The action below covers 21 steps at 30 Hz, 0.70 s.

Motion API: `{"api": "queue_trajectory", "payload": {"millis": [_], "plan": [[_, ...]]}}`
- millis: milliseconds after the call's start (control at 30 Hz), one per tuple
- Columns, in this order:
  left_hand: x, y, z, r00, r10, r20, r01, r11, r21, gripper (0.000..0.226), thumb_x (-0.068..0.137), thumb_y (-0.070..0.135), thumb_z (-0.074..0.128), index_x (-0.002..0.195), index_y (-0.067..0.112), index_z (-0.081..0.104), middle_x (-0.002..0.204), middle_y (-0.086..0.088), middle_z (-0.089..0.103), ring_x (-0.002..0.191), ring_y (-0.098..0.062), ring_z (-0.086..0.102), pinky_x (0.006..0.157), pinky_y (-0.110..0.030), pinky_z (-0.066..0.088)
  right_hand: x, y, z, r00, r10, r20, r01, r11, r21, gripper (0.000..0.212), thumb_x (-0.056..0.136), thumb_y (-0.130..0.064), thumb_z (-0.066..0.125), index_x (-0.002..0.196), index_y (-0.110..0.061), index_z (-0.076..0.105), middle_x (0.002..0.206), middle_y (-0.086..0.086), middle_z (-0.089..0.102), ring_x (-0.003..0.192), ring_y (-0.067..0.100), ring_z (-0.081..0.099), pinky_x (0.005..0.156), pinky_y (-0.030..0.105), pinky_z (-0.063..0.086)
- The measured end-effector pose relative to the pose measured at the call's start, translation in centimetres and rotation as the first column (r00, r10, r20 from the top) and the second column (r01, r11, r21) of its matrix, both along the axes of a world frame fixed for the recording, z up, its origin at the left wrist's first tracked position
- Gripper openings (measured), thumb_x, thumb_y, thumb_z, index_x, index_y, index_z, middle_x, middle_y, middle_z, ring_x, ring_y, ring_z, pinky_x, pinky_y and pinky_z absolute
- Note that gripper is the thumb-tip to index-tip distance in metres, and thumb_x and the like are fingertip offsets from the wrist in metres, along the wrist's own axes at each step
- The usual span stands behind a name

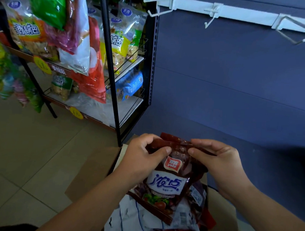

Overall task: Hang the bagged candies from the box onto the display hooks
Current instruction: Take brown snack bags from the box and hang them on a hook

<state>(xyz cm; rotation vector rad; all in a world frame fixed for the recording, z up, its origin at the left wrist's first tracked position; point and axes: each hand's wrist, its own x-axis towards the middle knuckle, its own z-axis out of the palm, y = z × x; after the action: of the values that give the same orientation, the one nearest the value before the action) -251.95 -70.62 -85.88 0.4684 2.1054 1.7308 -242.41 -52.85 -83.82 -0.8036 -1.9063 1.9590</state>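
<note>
Nearest, the open cardboard box (pixel 91 174) sits on the floor at the foot of the wall, with more bags (pixel 134 219) lying loose in it. Just above them is the dark brown candy bag (pixel 169 184), held upright by its top strip. The left hand (pixel 142 155) pinches the strip's left end and the right hand (pixel 218 162) pinches its right end, thumbs in front and fingers curled behind. Whether the bag's bottom touches the bags below, I cannot tell.

The step in hand looks like readying this bag for a hook. To do it well, keep the top strip flat and taut between the two pinches so the hanging hole, which I cannot make out here, lies open. Then lift the bag straight up, clear of the box.

Farther off, the blue wall panel (pixel 239 85) gives open room ahead and to the right. At the far left stands a black snack rack (pixel 113 77). Its corner post is near the left hand, so the lift should stay to the right of it. Farthest and highest, three white hooks (pixel 210 20) stick out from a white rail (pixel 243 13) with nothing on them. Their upturned tips are the edges to mind.
</note>
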Motion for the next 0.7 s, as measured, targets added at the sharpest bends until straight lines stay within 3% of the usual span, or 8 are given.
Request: {"api": "queue_trajectory", "payload": {"millis": [100, 233, 400, 533, 600, 700], "plan": [[0.1, -0.2, 0.0, 0.999, 0.002, -0.044, -0.004, 0.999, -0.049, 0.008, 0.087, 0.024, 0.078, 0.085, 0.021, 0.071, 0.091, -0.004, 0.074, 0.084, -0.017, 0.074, 0.075, -0.044, 0.064, -0.1, 0.1, 0.0, 1.0, -0.004, 0.01, 0.004, 1.0, -0.023, 0.023, 0.076, 0.002, 0.084, 0.092, -0.013, 0.079, 0.087, 0.001, 0.081, 0.074, 0.015, 0.078, 0.057, 0.023, 0.059], [-0.1, -0.6, 0.7, 0.999, 0.008, -0.048, -0.011, 0.998, -0.069, 0.009, 0.092, 0.022, 0.073, 0.086, 0.017, 0.067, 0.082, -0.002, 0.075, 0.076, -0.012, 0.074, 0.068, -0.032, 0.064, -0.3, 0.6, 0.4, 0.999, -0.034, 0.01, 0.035, 0.997, -0.066, 0.028, 0.07, 0.0, 0.086, 0.095, -0.011, 0.078, 0.086, 0.007, 0.081, 0.069, 0.017, 0.077, 0.054, 0.023, 0.058], [-0.8, -0.1, 1.6, 0.994, -0.05, -0.101, 0.043, 0.997, -0.07, 0.009, 0.095, 0.019, 0.068, 0.087, 0.017, 0.064, 0.08, -0.001, 0.072, 0.075, -0.011, 0.072, 0.064, -0.022, 0.058, -0.1, 1.8, 0.6, 0.997, -0.078, 0.004, 0.078, 0.991, -0.113, 0.041, 0.072, -0.004, 0.086, 0.108, -0.02, 0.076, 0.09, 0.01, 0.081, 0.081, 0.025, 0.079, 0.073, 0.035, 0.062], [-1.2, 1.9, 1.8, 0.993, -0.102, -0.06, 0.099, 0.994, -0.056, 0.005, 0.097, 0.02, 0.065, 0.096, 0.025, 0.065, 0.09, 0.008, 0.073, 0.084, -0.005, 0.072, 0.073, -0.027, 0.061, 0.0, 3.0, 0.2, 0.988, -0.143, 0.058, 0.147, 0.986, -0.077, 0.021, 0.072, -0.005, 0.086, 0.091, -0.011, 0.081, 0.087, 0.007, 0.081, 0.078, 0.019, 0.079, 0.063, 0.023, 0.061], [-1.4, 2.9, 1.8, 0.989, -0.136, -0.053, 0.133, 0.99, -0.044, 0.016, 0.098, 0.02, 0.065, 0.107, 0.033, 0.068, 0.101, 0.016, 0.072, 0.095, -0.003, 0.071, 0.082, -0.031, 0.061, 0.0, 3.8, 0.4, 0.983, -0.168, 0.069, 0.171, 0.985, -0.034, 0.012, 0.074, -0.004, 0.086, 0.082, -0.012, 0.081, 0.082, 0.007, 0.08, 0.072, 0.018, 0.077, 0.057, 0.021, 0.058], [-1.3, 4.0, 1.8, 0.975, -0.181, -0.13, 0.172, 0.982, -0.079, 0.013, 0.097, 0.018, 0.066, 0.101, 0.029, 0.071, 0.097, 0.015, 0.073, 0.09, -0.003, 0.072, 0.079, -0.03, 0.062, 0.6, 4.6, 0.6, 0.979, -0.199, 0.054, 0.192, 0.975, 0.111, 0.011, 0.077, -0.007, 0.086, 0.074, -0.016, 0.08, 0.077, 0.003, 0.079, 0.069, 0.016, 0.076, 0.056, 0.024, 0.058]]}}
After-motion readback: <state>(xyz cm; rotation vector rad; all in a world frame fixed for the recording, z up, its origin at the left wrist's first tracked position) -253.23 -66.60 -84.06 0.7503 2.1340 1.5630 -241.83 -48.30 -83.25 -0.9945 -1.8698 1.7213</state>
